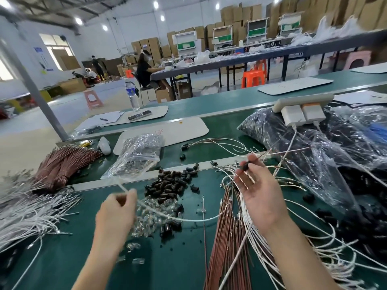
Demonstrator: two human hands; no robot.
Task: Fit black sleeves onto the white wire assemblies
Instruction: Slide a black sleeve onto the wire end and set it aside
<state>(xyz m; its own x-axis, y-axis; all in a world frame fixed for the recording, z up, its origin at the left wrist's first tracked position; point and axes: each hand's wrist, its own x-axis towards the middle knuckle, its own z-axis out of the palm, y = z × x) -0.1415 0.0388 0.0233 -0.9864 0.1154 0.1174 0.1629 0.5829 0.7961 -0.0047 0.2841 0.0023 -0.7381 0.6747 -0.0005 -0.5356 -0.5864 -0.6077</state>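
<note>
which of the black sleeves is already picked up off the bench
The black sleeve pinched in the right hand, raised above the wires. The other sleeves lie loose in a heap on the green bench.

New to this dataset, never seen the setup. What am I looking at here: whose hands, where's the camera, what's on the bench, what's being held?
There is no robot: a person works with bare hands, and the single picture comes from a wide-angle camera on their head, looking forward and down. The left hand pinches a white wire that trails across the green bench. The right hand holds a small black sleeve at its fingertips. On the bench lie a pile of loose black sleeves, clear plastic caps, bundles of white wires, brown wires and bags of parts.
</note>
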